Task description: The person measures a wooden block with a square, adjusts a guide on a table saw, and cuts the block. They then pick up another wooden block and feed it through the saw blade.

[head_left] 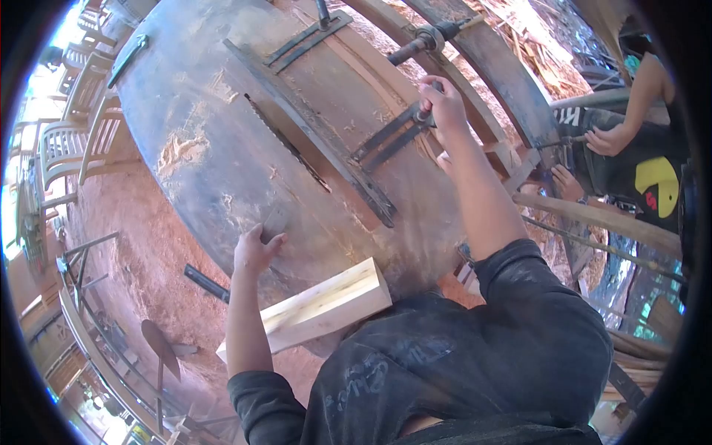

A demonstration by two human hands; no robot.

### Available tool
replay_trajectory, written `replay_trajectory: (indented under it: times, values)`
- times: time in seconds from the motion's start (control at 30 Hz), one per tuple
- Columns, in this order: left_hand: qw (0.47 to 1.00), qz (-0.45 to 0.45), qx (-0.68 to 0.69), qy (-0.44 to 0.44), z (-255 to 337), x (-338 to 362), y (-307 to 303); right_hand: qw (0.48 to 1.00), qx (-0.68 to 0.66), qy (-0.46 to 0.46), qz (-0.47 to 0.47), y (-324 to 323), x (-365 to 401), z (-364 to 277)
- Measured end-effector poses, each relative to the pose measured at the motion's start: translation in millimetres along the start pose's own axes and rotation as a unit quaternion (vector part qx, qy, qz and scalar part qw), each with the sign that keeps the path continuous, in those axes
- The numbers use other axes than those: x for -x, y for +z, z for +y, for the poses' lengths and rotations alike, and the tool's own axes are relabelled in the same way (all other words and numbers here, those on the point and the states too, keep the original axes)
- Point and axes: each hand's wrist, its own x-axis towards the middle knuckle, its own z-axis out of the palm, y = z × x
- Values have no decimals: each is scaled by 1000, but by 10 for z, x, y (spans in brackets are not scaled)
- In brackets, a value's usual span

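My right hand (443,104) is closed round the handle of a metal clamp (397,137), whose bars lie over the edge of a reddish board on the big worktable (215,67). At the table's near left part my left hand (257,251) holds a small flat grey piece (275,222) between thumb and fingers. A pale squared wooden block (326,305) lies at the table's near edge, partly behind my left forearm. A long dark metal bar (311,126) runs along the board. Farther off sits a second clamp (308,41).
At the right, another person's hands (608,139) are at a thin tool near a curved wooden frame (475,81). Chairs (81,148) stand at the left. A green tool (130,59) rests on the table's far left edge. Wood shavings (182,152) lie about.
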Motion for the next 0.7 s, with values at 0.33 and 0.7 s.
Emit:
replay_trajectory:
  times: [0.33, 0.7]
  values:
    - [997, 6, -69, -21, 62, -26, 7, 994, 85, -9, 74, 45, -70, 8]
    - [991, -27, -96, -86, 45, -129, -22, 918, 311, -209, -127, 2011, -2275, -389]
